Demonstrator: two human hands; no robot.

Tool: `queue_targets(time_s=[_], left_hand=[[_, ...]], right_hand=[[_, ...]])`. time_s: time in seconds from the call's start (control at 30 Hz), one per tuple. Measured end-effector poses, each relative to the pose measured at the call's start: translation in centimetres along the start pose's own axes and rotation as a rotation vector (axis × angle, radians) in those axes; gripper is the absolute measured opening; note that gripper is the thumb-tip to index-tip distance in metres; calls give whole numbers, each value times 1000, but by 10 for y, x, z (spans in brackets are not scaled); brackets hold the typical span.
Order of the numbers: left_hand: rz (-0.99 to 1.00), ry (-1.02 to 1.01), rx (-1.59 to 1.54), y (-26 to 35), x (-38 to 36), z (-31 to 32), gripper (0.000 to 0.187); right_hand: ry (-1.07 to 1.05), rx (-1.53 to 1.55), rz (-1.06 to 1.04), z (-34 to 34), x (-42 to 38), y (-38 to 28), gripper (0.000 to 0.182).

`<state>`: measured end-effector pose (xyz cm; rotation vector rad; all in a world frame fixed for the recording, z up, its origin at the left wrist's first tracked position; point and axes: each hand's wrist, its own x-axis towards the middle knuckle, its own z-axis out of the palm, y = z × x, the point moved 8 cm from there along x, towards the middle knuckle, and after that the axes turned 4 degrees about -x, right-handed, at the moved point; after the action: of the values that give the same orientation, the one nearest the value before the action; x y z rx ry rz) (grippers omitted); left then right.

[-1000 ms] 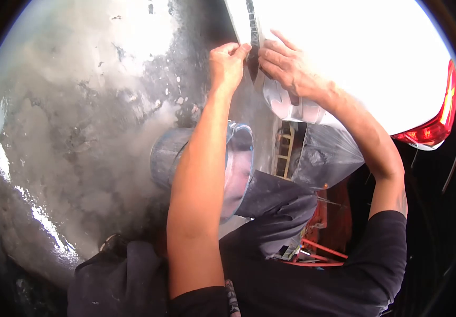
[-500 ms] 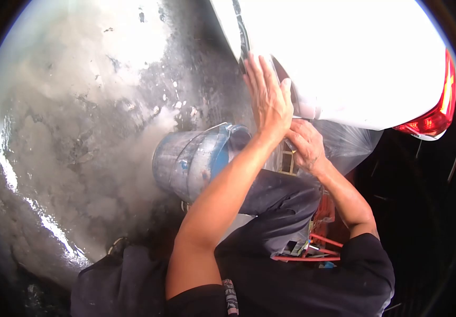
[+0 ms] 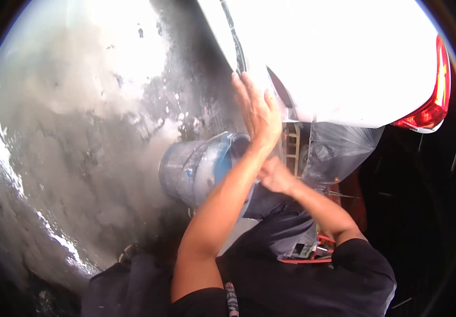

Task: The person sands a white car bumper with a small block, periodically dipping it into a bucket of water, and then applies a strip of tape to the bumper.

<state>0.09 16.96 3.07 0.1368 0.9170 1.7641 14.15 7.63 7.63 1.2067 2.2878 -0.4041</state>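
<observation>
My left hand (image 3: 261, 113) lies open, its fingers stretched out along the edge of a white car's body (image 3: 344, 58), near the dark wheel-arch curve (image 3: 282, 87). Lower and closer to me, my right hand (image 3: 275, 175) is smeared by motion beside the left forearm. Its fingers look bent, but whether they hold anything does not show. A blue bucket (image 3: 177, 169) with grey smears stands left of both hands, its rim partly behind my left forearm. Clear plastic sheeting (image 3: 339, 150) hangs below the car's edge, right of my right hand.
The red tail light (image 3: 431, 108) sits at the car's right end. Wet, stained grey floor (image 3: 90, 148) spreads to the left. A red frame (image 3: 323, 252) with small items stands by my knee. Slatted light-coloured bars (image 3: 292, 142) show under the car.
My right hand has left the car's lower edge and moved down and left toward the bucket. My left hand has slid slightly down and left, still flat. The view has shifted a little.
</observation>
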Motion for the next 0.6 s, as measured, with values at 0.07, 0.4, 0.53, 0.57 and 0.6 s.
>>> queue_targets(time_s=[0.07,0.4,0.53,0.57,0.6], left_hand=[[118,14,48,25,6,9,74],[571,-288,691,35,28,19,75],[403,-54,513,32,64,-9,69],[402,-47,482,37,79,-23,65],[399,-35,451,41,90,-37,61]], right_hand=[[-107,149,65,79,4,31,37],[-89,191,353,183,44,5,35],[-281,-136,302,62,48,-22,33],[-66,-49,226,33,42,-15,32],[144,36,144,5,37,-10,31]])
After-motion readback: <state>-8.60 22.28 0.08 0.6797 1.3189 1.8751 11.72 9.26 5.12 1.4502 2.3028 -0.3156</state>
